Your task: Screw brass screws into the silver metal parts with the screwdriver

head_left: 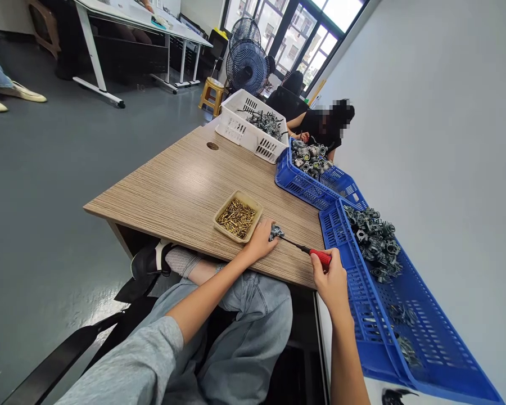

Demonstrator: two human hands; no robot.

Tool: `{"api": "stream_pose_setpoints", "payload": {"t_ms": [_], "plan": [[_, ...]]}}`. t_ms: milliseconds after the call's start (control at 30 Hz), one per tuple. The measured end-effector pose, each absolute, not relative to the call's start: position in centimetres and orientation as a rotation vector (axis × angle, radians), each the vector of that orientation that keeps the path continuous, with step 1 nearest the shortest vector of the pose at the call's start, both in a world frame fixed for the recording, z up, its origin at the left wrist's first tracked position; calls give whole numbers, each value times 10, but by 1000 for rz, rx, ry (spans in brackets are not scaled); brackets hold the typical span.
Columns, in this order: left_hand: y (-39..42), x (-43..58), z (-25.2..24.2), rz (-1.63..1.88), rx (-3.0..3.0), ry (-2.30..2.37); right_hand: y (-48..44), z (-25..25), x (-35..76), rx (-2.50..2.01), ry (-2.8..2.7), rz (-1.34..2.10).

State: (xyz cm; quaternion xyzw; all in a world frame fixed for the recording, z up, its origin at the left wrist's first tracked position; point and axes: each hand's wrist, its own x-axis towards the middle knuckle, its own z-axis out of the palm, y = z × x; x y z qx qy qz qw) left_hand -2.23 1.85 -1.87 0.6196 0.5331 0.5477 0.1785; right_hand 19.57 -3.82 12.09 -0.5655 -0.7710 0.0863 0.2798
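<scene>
My left hand [261, 241] is closed on a small grey metal part [276, 230] at the table's near edge. In my right hand [332, 275] is a screwdriver with a red and black handle [320, 257]. Its dark shaft points left, and the tip meets the metal part; the exact contact point is too small to make out. Just beyond my left hand stands a cream plastic tub [258, 208] holding many brass-coloured screws [236, 217].
A blue crate [436, 332] with grey metal parts [375, 242] stands at my right. Behind it are another blue crate [299, 188] and a white basket [244, 138], both holding parts. A person [320, 126] sits beyond them. A fan [248, 67] stands farther back.
</scene>
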Motion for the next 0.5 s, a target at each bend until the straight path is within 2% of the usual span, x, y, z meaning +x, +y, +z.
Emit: {"api": "stream_pose_setpoints", "payload": {"t_ms": [333,500], "plan": [[18,-22,-18,1565,1748,1505,-45,118,182,-1644,-1900,129],[17,-22,-18,1571,1742,1497,-43,119,194,-1444,-2001,351]]}}
